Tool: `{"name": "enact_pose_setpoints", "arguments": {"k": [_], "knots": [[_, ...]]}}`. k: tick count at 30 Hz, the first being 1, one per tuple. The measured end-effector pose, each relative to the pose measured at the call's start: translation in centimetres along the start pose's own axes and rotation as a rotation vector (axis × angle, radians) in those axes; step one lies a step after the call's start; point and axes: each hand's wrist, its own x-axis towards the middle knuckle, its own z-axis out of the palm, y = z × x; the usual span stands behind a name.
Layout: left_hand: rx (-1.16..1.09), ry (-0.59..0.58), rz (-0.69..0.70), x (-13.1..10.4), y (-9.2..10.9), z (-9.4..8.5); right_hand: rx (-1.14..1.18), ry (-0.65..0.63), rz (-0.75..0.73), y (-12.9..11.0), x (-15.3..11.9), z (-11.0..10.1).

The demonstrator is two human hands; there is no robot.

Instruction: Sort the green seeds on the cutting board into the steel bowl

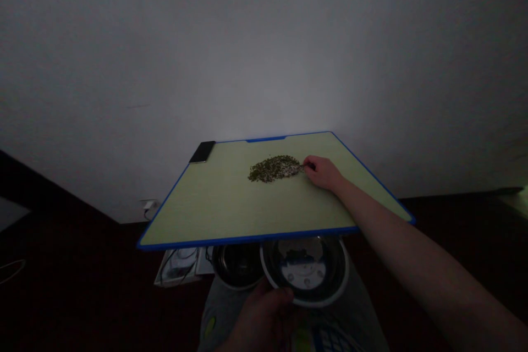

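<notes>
A pile of little bits is lying on the counter, the right hand is pinching its grip together at the pile's right end, and the left hand is clamping a bowl below the pile, likely to stop it tipping.

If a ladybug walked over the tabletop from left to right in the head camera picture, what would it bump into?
The black phone → the pile of little green and brown bits → the right hand.
</notes>
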Motion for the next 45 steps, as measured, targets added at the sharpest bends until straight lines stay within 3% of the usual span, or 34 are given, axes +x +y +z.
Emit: {"name": "enact_pose_setpoints", "arguments": {"k": [12,18,45], "knots": [[0.078,0.108,-0.031,-0.3,0.3,0.2,0.001,-0.004,-0.006,-0.2,-0.2,-0.3],[0.041,0.07,-0.019,-0.1,0.2,0.0,0.011,-0.023,-0.022,-0.2,-0.2,-0.3],[-0.009,0.11,-0.007,1.0,-0.1,-1.2,-0.035,0.004,0.006,-0.6,-0.1,-0.1]]}}
